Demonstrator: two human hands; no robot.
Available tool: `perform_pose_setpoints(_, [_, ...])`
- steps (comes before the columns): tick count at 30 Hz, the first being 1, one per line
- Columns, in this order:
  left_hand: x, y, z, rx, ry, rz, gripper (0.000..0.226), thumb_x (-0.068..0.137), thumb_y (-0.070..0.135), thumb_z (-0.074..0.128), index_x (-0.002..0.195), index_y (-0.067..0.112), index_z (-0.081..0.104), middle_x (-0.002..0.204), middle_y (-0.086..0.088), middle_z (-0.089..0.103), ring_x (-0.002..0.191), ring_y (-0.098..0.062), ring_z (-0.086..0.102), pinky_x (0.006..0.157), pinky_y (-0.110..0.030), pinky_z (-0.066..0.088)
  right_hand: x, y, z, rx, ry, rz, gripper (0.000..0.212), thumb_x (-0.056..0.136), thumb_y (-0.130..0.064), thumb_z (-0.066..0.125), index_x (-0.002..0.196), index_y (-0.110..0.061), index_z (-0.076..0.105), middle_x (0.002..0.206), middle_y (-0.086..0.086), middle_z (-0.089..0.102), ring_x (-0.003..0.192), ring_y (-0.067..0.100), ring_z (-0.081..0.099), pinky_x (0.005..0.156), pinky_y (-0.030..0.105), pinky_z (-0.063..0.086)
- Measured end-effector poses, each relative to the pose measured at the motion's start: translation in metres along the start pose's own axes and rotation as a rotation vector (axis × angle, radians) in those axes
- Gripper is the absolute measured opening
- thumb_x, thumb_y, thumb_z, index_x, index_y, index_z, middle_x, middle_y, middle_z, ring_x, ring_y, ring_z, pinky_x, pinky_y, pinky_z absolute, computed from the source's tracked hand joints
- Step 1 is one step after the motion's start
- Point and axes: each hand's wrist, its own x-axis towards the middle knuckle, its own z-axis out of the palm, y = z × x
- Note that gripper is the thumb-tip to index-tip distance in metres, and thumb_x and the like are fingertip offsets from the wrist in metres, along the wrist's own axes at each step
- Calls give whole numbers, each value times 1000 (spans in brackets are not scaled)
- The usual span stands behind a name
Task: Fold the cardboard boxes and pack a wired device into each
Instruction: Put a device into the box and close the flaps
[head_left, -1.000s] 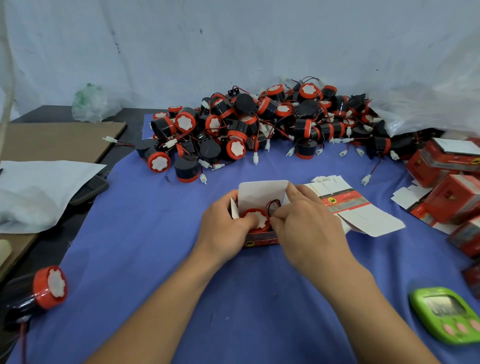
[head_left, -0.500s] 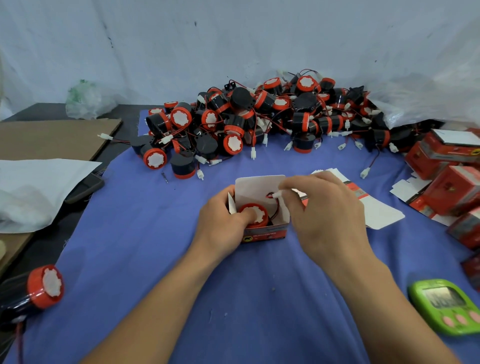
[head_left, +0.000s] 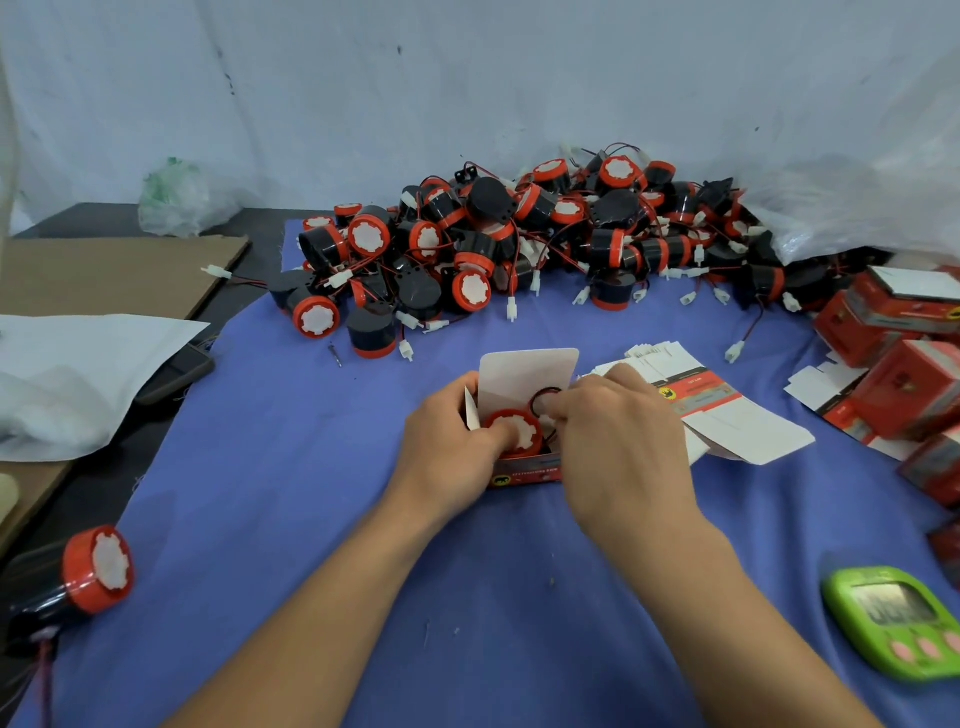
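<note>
Far out to the left of the left hand, one stray device (head_left: 96, 566) lies alone at the cloth's edge, unpacked. The left hand (head_left: 457, 441) grips the left wall of the open box (head_left: 524, 473), fingers curled round it and thumb resting on the white face of the wired device (head_left: 514, 428) seated inside. The box's lid flap (head_left: 527, 374) stands upright just beyond the fingertips, not yet closed. The right hand (head_left: 618, 441), touching the box's right side, pinches the looped wire (head_left: 545, 395) and seems to be tucking it in beside the device. So this box looks folded and loaded; the wire and the lid are what remain.

Beyond both hands the big pile of devices (head_left: 519, 244) waits, which suggests most of the job is ahead. Just right of the right hand lies a stack of flat box blanks (head_left: 727, 415), unfolded. Further right sit several closed red boxes (head_left: 909, 374), apparently finished. Near the right forearm rests a green timer (head_left: 898, 618).
</note>
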Motion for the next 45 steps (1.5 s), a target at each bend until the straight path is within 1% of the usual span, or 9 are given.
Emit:
perform_pose_setpoints(5, [-1, -1, -1, 21, 7, 26, 29, 79, 19, 72, 104, 33, 74, 93, 19, 77, 90, -5, 72, 82, -39, 60, 1, -20, -7, -194, -61, 59, 15, 81, -11, 46, 74, -24, 49, 83, -1, 52, 84, 25, 33, 83, 41, 25])
perform_pose_setpoints(10, [-1, 1, 1, 5, 10, 7, 34, 71, 27, 67, 104, 33, 74, 93, 19, 77, 92, -7, 72, 85, -42, 59, 6, -1, 1, -201, -154, -59, 21, 88, -20, 50, 87, -28, 70, 95, -3, 60, 101, 24, 55, 97, 39, 21])
perform_pose_setpoints(13, [-1, 1, 2, -10, -23, -4, 29, 77, 18, 68, 102, 32, 74, 93, 16, 77, 91, -9, 72, 86, -45, 60, 0, 14, 2, -6, 72, -23, 15, 77, -15, 72, 74, -28, 79, 75, -2, 70, 92, 24, 61, 106, 36, 29])
perform_pose_setpoints(17, [-1, 2, 2, -15, -27, -13, 27, 70, 25, 65, 95, 33, 72, 88, 18, 76, 85, -6, 71, 81, -42, 60, -4, 17, 4, 199, 364, 2, 14, 68, -11, 84, 76, -21, 79, 73, -4, 71, 83, 24, 57, 87, 35, 40])
perform_pose_setpoints(20, [-2, 2, 2, -24, -35, -14, 31, 70, 25, 65, 99, 34, 73, 91, 17, 77, 89, -7, 72, 85, -44, 60, -3, 15, 6, 182, 309, 25, 15, 70, -21, 88, 82, -22, 81, 69, -1, 66, 77, 29, 56, 77, 42, 46])
perform_pose_setpoints(26, [-1, 0, 2, -15, -38, 15, 30, 76, 20, 68, 102, 34, 74, 95, 18, 77, 93, -8, 72, 85, -42, 60, -2, 13, 8, 105, 229, 54, 9, 82, -34, 82, 75, -30, 80, 61, 1, 69, 68, 28, 62, 79, 41, 29])
perform_pose_setpoints(31, [-2, 1, 2, -23, -36, 17, 30, 71, 27, 65, 97, 36, 74, 91, 21, 76, 86, -1, 71, 72, -22, 54, 1, 1, 7, -153, 164, 99, 29, 93, -45, 62, 73, -31, 78, 66, -5, 67, 77, 23, 58, 82, 40, 24])
perform_pose_setpoints(39, [-3, 1, 2, -11, -18, 14, 29, 74, 25, 67, 102, 32, 75, 94, 17, 77, 93, -9, 72, 86, -44, 60, 4, 13, 2, -11, -127, 210, 54, 90, -75, 43, 85, -31, 76, 87, -7, 47, 100, 21, 51, 88, 39, 39])
perform_pose_setpoints(45, [-1, 0, 2, -3, -20, 24, 28, 71, 27, 67, 98, 32, 74, 91, 19, 77, 89, -6, 71, 80, -35, 59, 0, 7, 1, -189, -138, 156, 27, 97, -43, 50, 97, -31, 73, 97, -4, 46, 104, 24, 48, 83, 38, 31])
